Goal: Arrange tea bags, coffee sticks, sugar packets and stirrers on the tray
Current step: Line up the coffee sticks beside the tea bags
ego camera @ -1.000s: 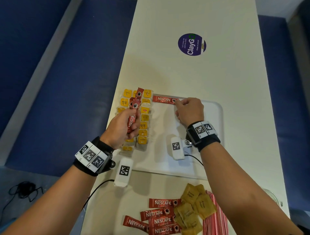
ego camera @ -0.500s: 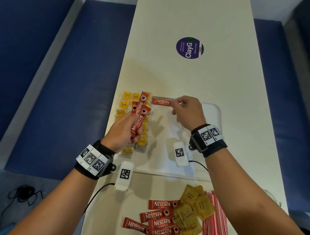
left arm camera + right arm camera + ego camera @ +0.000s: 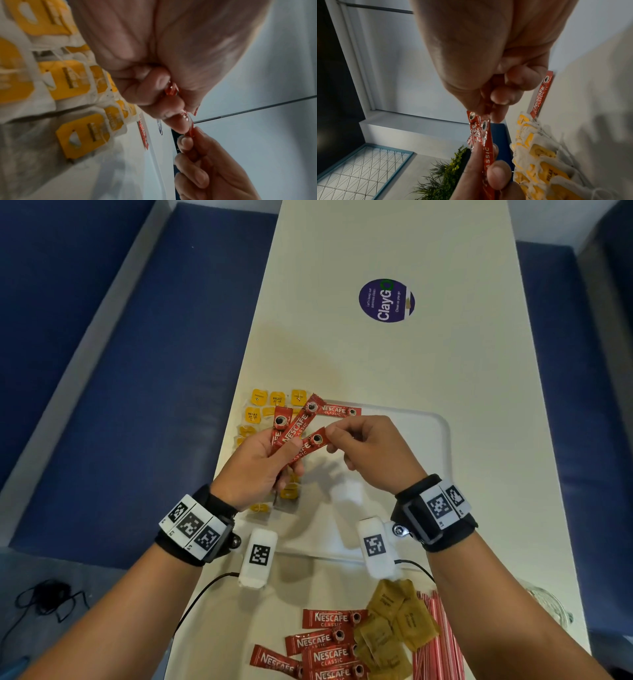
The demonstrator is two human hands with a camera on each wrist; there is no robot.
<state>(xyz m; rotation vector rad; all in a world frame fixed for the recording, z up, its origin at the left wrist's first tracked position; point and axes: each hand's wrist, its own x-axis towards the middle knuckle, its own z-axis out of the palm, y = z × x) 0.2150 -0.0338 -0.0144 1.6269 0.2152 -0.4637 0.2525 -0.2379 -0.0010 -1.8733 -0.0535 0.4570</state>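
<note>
My left hand (image 3: 284, 446) grips three red coffee sticks (image 3: 296, 428) fanned out above the white tray (image 3: 431, 440). My right hand (image 3: 337, 433) pinches the free end of the lowest stick (image 3: 313, 441). In the right wrist view its fingertips (image 3: 496, 116) close on that stick's top (image 3: 485, 125); the left wrist view shows the same stick (image 3: 190, 129) between both hands. One coffee stick (image 3: 339, 410) lies flat along the tray's far edge. Yellow tea bags (image 3: 263, 405) lie in rows on the tray's left side, partly hidden by my left hand.
On the table near me lie several loose coffee sticks (image 3: 325, 642), brown sugar packets (image 3: 394, 628) and a bundle of red-striped stirrers (image 3: 438, 645). A purple round sticker (image 3: 386, 300) is on the table beyond the tray. Blue benches flank the table.
My right hand let go of the stick laid on the tray's far edge and came back to pinch a stick in my left hand. My left hand rose with its sticks fanned out.
</note>
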